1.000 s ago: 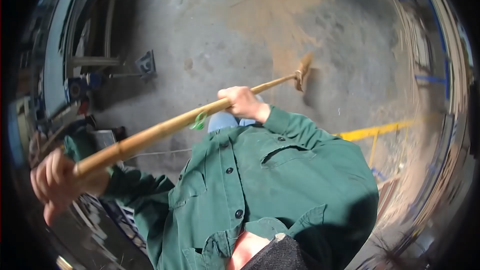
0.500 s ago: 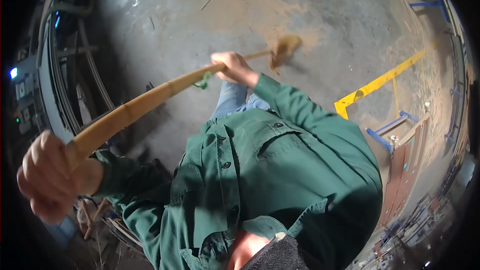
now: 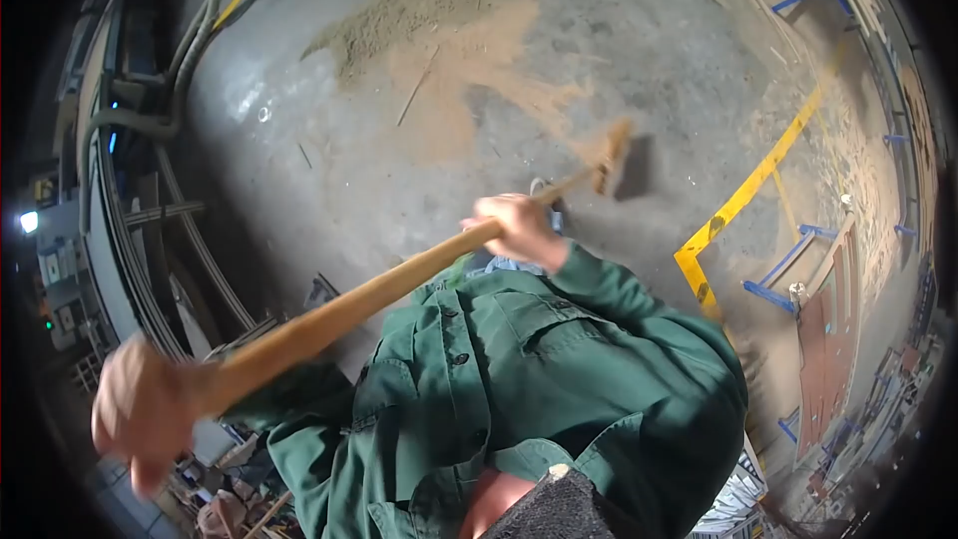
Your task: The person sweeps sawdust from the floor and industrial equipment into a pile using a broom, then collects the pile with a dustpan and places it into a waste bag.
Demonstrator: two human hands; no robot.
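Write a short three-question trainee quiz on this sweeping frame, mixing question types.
1. True or false: both hands grip the long wooden broom handle.
2. Which hand is nearer the straw-coloured broom head? A) left hand B) right hand
3. What lies spread on the grey concrete floor beyond the broom head?

Key
1. True: the left hand is at the handle's top end, the right hand partway down.
2. B.
3. A patch of tan sawdust, with a thin stick in it.
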